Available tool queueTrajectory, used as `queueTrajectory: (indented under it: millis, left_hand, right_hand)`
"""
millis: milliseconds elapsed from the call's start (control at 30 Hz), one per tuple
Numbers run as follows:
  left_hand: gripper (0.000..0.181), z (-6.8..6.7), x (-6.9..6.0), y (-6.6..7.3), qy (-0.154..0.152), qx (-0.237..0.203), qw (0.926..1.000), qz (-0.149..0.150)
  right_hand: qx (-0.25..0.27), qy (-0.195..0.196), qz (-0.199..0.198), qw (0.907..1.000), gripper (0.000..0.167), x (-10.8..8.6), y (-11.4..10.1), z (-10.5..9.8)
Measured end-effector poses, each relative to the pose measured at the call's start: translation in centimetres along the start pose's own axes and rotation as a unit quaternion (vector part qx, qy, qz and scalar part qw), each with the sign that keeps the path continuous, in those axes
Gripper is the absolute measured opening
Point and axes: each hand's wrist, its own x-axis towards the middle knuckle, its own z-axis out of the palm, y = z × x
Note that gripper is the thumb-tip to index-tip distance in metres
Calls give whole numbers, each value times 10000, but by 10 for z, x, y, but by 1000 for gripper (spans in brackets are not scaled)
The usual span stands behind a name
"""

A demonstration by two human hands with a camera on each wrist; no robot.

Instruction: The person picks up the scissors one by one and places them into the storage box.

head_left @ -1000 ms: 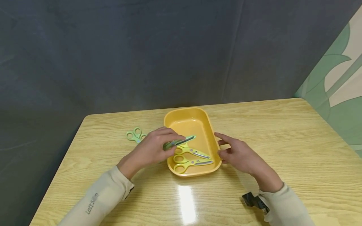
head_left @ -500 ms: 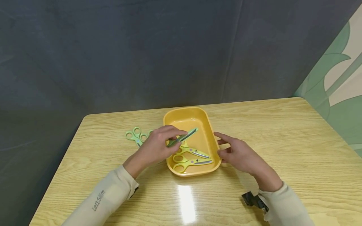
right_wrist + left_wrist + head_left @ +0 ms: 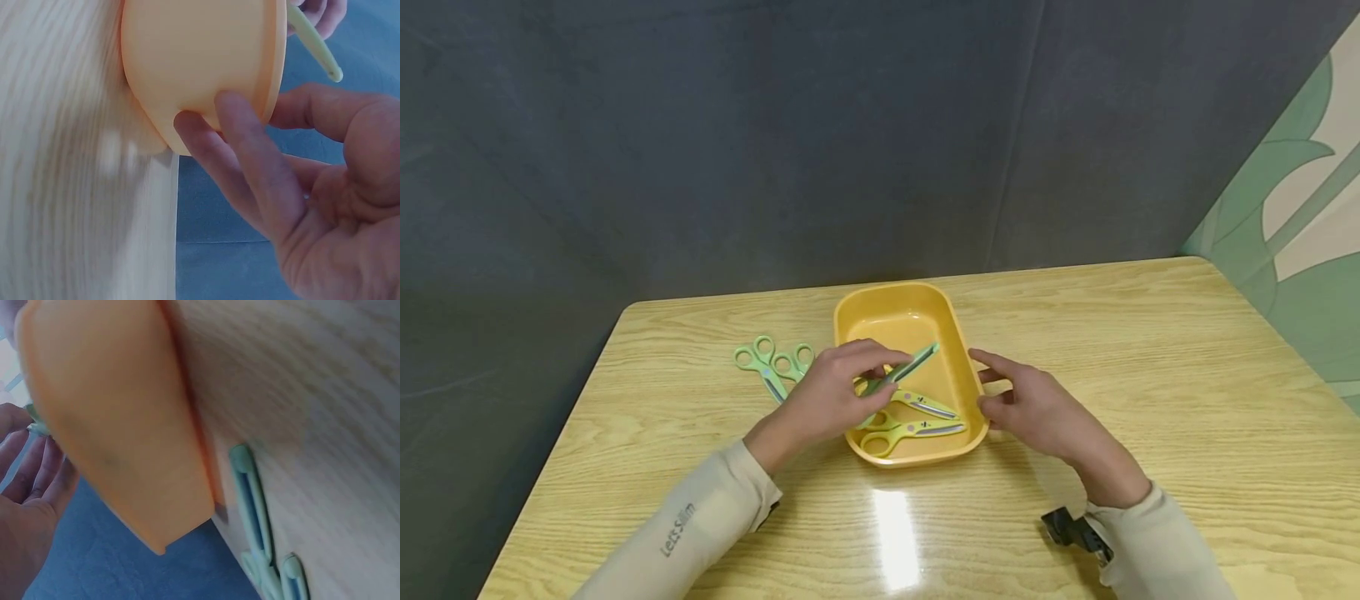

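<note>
Your sleeves were pale beige — the left sleeve [image 3: 718,512] carried dark lettering [image 3: 677,529] along the forearm, seemingly "Let's Slim". A small dark piece [image 3: 769,514] showed under its cuff. Beneath your right sleeve [image 3: 1161,546] sat a black, blocky device [image 3: 1075,532] — your left hand [image 3: 831,396] and right hand [image 3: 1030,408] were bare.

The tray [image 3: 898,332] is orange-yellow, with yellow scissors [image 3: 921,429] inside, green scissors [image 3: 917,362] over it and to its left, a tan wood-grained table [image 3: 1097,342] beneath, a dark blue-grey backdrop [image 3: 850,150] behind.
</note>
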Motion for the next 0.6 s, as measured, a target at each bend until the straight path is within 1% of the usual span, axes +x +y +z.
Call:
queueTrajectory:
  millis: [300, 400, 600]
  left_hand:
    - [32, 15, -6, -7, -266, 221, 9993, -126]
    - [32, 18, -7, -10, -286, 272, 9991, -172]
    - [32, 23, -4, -15, -259, 452, 9986, -49]
  right_hand:
    - [-37, -8, 66, 10000, 62, 0, 0, 3]
    - [-12, -4, 126, 9999, 62, -1, -1, 3]
    - [-23, 42, 132, 9999, 63, -2, -1, 2]
